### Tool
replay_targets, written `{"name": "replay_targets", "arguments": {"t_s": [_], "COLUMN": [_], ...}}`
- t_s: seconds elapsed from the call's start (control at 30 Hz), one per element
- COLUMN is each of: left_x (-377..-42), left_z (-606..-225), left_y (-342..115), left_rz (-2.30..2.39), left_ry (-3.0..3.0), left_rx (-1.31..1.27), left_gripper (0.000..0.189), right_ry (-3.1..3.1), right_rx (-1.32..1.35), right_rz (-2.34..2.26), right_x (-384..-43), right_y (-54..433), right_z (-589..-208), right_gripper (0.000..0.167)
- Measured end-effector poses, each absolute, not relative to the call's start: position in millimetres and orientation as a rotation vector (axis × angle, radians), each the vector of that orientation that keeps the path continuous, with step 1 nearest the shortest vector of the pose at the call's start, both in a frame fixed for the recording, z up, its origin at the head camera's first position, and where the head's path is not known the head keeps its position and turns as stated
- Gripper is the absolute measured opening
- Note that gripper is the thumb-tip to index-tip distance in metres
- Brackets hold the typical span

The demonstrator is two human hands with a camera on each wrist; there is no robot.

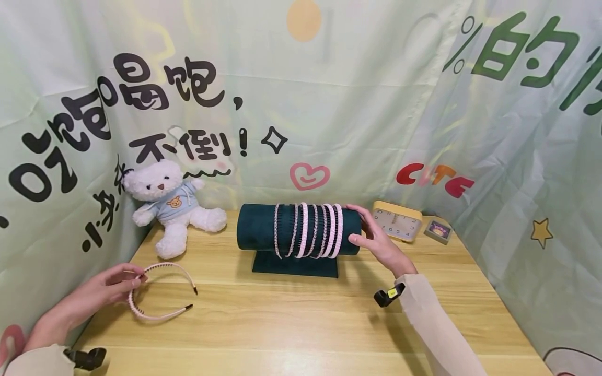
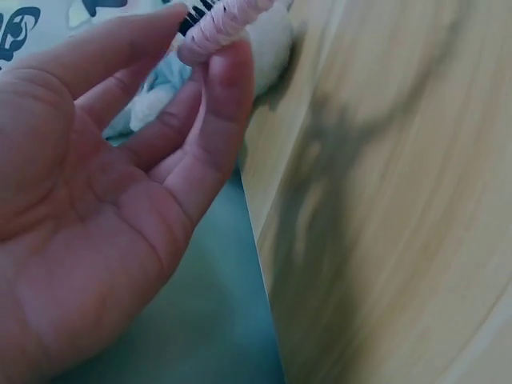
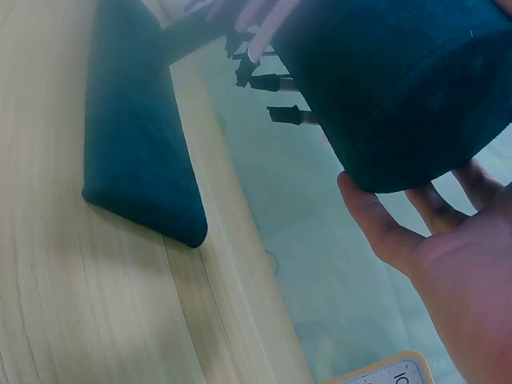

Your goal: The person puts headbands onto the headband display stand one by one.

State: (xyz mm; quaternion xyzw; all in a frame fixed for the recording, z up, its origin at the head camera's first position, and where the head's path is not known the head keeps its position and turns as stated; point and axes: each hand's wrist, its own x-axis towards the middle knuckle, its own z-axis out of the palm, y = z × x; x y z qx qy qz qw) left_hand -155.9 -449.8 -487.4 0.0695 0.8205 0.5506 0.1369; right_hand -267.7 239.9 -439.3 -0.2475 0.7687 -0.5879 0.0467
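Observation:
My left hand (image 1: pixel 101 290) pinches a pale pink headband (image 2: pixel 228 24) between thumb and fingertips, at the table's left side. The band's two dark-tipped ends point right, and small comb teeth line its inner side. In the centre stands a dark green velvet headband stand (image 1: pixel 256 227), a horizontal roll on a flat base (image 3: pixel 140 136). Several headbands, some white-pink (image 1: pixel 304 230) and some thin and glittery (image 1: pixel 276 230), hang around the roll. My right hand (image 1: pixel 381 248) grips the roll's right end, thumb in front and fingers over the top and behind.
A white teddy bear (image 1: pixel 176 203) in a blue hoodie sits at the back left, beyond the headband. Behind my right hand are a yellow clock (image 1: pixel 397 222) and a small grey box (image 1: pixel 437 231). Printed cloth (image 1: pixel 376 104) encloses the wooden table (image 1: pixel 282 324) at the back and sides.

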Motion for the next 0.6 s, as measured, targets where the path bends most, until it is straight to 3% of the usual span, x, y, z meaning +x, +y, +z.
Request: {"name": "replay_targets", "arguments": {"t_s": [0.6], "left_x": [-163], "left_z": [-466], "left_y": [-418], "left_rz": [1.789], "left_ry": [2.303], "left_rx": [0.368], "left_gripper": [0.041], "right_ry": [2.341], "right_rx": [-0.774], "right_rz": [-1.793], "right_x": [-267], "right_y": [241], "right_z": [-439], "right_gripper": [0.074]}}
